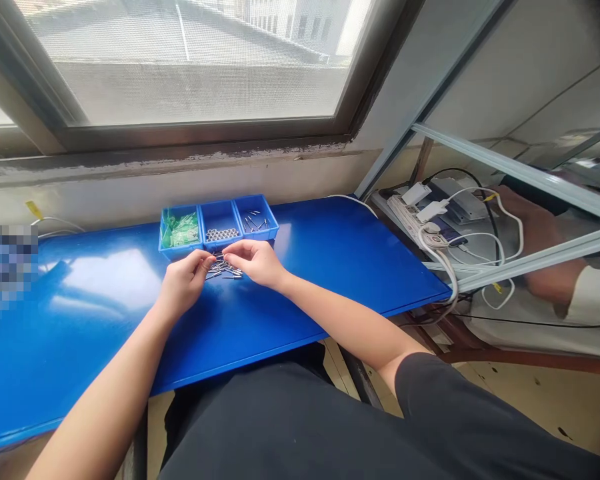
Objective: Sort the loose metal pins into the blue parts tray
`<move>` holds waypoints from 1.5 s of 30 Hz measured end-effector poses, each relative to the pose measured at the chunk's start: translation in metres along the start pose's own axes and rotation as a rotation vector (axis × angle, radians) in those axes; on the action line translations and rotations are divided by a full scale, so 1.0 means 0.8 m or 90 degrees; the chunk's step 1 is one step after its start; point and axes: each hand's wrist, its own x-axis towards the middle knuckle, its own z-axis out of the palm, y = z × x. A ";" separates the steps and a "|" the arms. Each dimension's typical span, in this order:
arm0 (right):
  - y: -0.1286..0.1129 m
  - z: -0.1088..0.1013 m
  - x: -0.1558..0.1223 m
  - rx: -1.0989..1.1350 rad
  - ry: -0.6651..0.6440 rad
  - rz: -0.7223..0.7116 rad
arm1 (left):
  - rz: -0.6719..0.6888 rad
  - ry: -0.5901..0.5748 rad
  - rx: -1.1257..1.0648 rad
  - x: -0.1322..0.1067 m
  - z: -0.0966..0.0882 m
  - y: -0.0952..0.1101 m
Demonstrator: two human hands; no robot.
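Observation:
Above a loose pile of thin metal pins [225, 269] on the blue tabletop, my two hands come close together. My left hand [184, 279] is closed in a pinch at the pile's left side. Thumb and fingers of my right hand [254, 261] are also pinched, just to the right. Whatever sits between the fingertips is too small to name. Right behind the hands stands a blue three-part bin [169, 253]. Its left compartment has green-and-clear small pieces [184, 230], the middle one small round metal pieces [223, 235], the right one several metal pins [256, 222].
The blue table [300, 300] runs along a wall below a window [205, 80]. To the right are a metal frame [525, 170], a power strip [415, 223] with white plugs, and tangled cables. A blurred-out patch [5, 267] covers the far left.

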 end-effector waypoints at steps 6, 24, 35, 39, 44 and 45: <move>0.004 0.001 0.001 0.021 0.003 0.014 | -0.009 0.009 -0.006 0.000 0.002 0.001; -0.004 0.003 0.000 0.032 0.007 0.018 | -0.004 0.027 0.002 0.000 0.002 0.002; 0.000 0.002 -0.001 0.023 -0.007 0.015 | 0.017 0.039 0.009 0.001 0.002 -0.002; -0.002 0.003 -0.002 0.024 0.001 0.019 | 0.008 0.034 0.021 0.000 0.001 0.000; -0.002 0.002 0.001 0.024 0.020 0.010 | 0.019 0.056 0.004 0.000 0.003 0.003; -0.002 0.001 0.001 0.024 0.022 0.010 | 0.024 0.058 0.001 -0.001 0.004 0.003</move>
